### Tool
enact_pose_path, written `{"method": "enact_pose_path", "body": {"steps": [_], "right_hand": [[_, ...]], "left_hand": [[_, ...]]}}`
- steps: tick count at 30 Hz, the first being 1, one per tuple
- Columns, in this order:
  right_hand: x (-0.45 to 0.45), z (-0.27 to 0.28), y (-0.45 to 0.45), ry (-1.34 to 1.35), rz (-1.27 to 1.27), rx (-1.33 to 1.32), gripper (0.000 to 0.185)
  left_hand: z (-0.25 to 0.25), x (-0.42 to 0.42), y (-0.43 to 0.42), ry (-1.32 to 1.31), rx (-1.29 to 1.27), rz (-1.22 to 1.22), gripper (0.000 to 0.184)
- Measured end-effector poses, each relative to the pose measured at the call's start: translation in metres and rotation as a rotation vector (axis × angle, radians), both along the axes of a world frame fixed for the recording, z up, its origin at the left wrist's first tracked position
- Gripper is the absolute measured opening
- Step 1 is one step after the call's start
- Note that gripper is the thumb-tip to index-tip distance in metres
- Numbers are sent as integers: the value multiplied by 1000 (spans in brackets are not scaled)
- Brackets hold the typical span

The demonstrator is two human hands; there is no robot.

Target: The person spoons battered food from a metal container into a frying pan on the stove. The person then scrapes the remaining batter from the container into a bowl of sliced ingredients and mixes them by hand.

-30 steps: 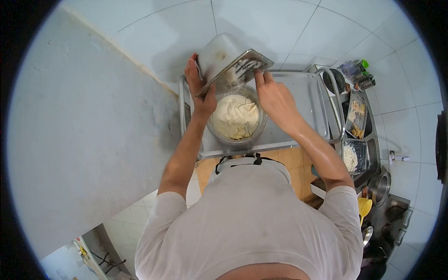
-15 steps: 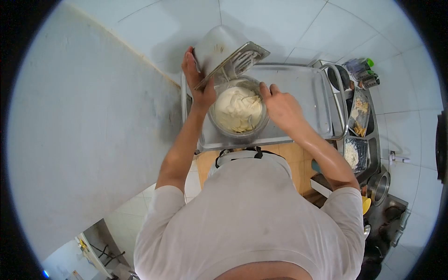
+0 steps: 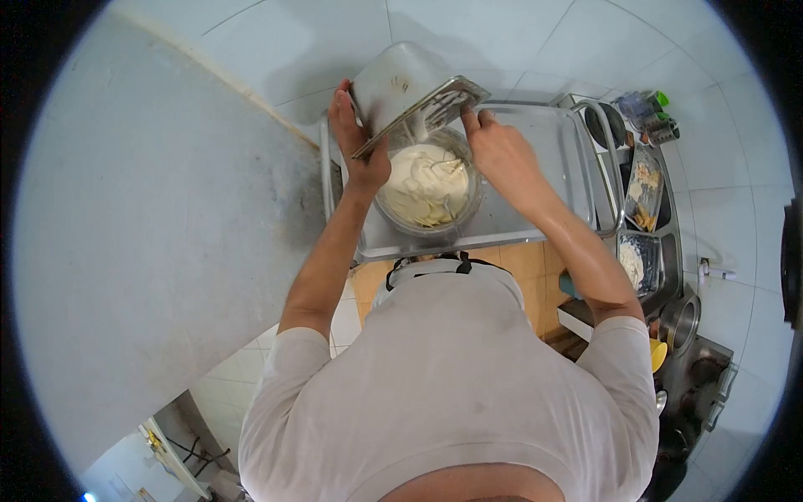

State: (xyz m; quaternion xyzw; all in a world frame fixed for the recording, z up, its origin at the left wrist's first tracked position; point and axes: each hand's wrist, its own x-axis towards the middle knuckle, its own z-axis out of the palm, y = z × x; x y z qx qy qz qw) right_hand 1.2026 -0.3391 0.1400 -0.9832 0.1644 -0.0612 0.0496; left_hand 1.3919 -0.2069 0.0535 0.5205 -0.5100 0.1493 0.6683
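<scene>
My left hand [image 3: 361,155] grips a steel food pan [image 3: 397,84] by its side and rim, holding it tipped on its side. The pan's mouth, with white cream smeared inside, faces down to the right over a round bowl [image 3: 465,219]. Thick pale cream [image 3: 428,184] with uneven folds fills much of that bowl. At the pan's right rim, my right hand [image 3: 506,155] has its fingers closed, the tips at the pan's mouth. Whatever those fingers hold, if anything, is hidden.
The bowl stands on a metal trolley top [image 3: 544,167] with a raised rail. Along the right wall, a sink counter holds a tray of food pieces [image 3: 644,192], a container with white residue [image 3: 633,263] and a steel pot [image 3: 682,322]. A pale panel [image 3: 167,226] rises at left.
My right hand has moved up from the bowl's right rim to the mouth of the tilted pan. My left hand still holds the pan in nearly the same place.
</scene>
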Motion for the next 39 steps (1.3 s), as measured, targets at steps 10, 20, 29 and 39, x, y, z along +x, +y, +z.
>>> {"method": "enact_pose_path", "body": {"steps": [10, 20, 29, 39], "right_hand": [[-26, -2, 16, 83, 39, 82, 43], [17, -3, 3, -19, -28, -24, 50], [-32, 13, 32, 80, 73, 60, 40], [5, -2, -4, -132, 3, -28, 49]], "left_hand": [[5, 5, 3, -47, -14, 70, 82], [8, -11, -3, 45, 29, -7, 83], [11, -4, -3, 201, -41, -37, 79], [14, -18, -8, 157, -19, -75, 85]]}}
